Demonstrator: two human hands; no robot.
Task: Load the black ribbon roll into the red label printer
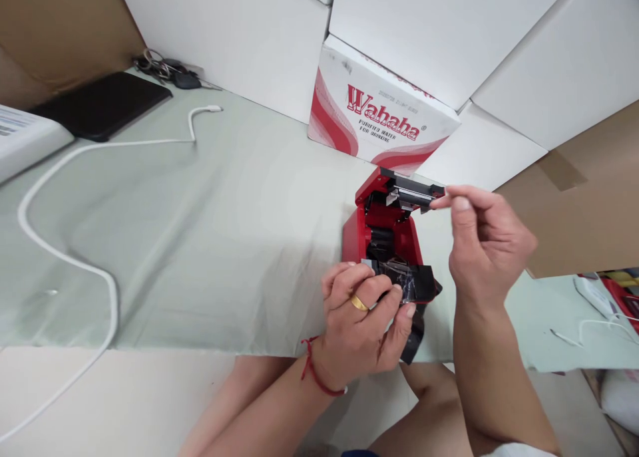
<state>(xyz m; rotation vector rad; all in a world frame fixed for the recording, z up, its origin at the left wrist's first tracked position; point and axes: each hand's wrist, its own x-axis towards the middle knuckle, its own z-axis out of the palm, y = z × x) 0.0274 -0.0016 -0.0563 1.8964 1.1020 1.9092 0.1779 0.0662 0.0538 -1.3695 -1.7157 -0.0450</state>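
A red box-shaped device [352, 236], which looks like a small printer, stands with its hinged lid [370, 185] raised. Inside it lies a black roll [380, 239]. A glossy black strip [409, 284] comes out over the front and hangs down beyond the edge. My left hand [362, 314], wearing a gold ring and a red cord bracelet, presses its fingers and thumb on this strip at the device's front. At the lid's right corner, the curled fingers of my right hand [486, 241] touch the edge; their exact hold is partly hidden.
A Wahaha water carton [379, 111] stands behind the device, against white boxes [239, 38]. On the left are a white cable [107, 277], a black flat object [104, 104] and keys [172, 71]. More cables [594, 324] lie at the right. The cloth-covered table's [210, 324] front edge is near my legs.
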